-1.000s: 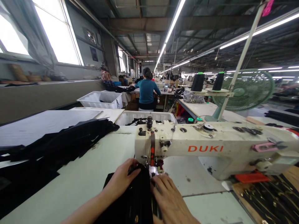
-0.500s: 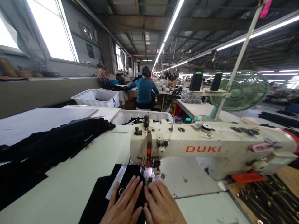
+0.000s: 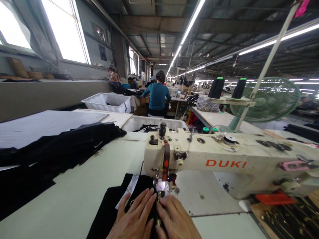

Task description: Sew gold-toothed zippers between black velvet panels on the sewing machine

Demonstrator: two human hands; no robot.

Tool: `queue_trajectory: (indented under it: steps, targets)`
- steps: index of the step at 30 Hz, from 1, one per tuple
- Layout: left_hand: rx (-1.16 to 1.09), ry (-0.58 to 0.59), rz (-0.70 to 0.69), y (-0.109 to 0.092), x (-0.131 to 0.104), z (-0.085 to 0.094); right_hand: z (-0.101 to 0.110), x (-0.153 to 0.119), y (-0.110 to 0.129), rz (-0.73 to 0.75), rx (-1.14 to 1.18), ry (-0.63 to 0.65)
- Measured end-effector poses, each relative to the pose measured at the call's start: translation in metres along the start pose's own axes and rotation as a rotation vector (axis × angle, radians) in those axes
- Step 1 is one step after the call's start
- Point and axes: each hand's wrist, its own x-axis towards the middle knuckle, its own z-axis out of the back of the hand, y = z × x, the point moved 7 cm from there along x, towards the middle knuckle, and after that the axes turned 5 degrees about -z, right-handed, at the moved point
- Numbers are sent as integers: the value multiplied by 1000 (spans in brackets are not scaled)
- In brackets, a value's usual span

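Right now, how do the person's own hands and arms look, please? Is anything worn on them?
The left hand and the right hand are both bare, without gloves. I see no finger ring, watch or marking on the parts in view. No sleeve shows; the picture's bottom edge cuts them off near the wrists, so I cannot tell what the arms wear.

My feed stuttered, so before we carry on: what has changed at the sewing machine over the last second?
The left grip has let go of the upper edge of the black cloth, drawn back toward the wearer and flattened onto it. The cloth now lies flatter, showing a pale strip. The right grip stays at its right side; the sewing machine stays put.
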Motion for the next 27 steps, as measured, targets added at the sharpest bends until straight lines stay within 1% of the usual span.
queue_trajectory:
  steps: [2,4,8,12,16,18,22,24,27]
  targets:
    - [25,27,-19,0,1,0,-3,1,-6,-46,77,70]
    - [49,51,-32,0,3,1,-7,1,-11,-79,121,108]
    - [83,73,-42,2,10,5,-11,4,-12,-53,91,70]
    - [87,92,-35,9,17,8,-13,8,-15,-74,64,22]
    - [62,81,-54,13,18,6,-20,5,-18,-72,7,-15]
    - [49,71,-67,13,16,5,-26,1,-18,-64,-7,-6]
    - [45,13,-58,13,15,10,-36,-7,-22,-62,-8,33]
    - [40,-5,-48,14,17,13,-36,-8,-24,-64,-23,53]
    - [30,-23,-13,15,21,15,-31,-5,-24,-32,-34,57]
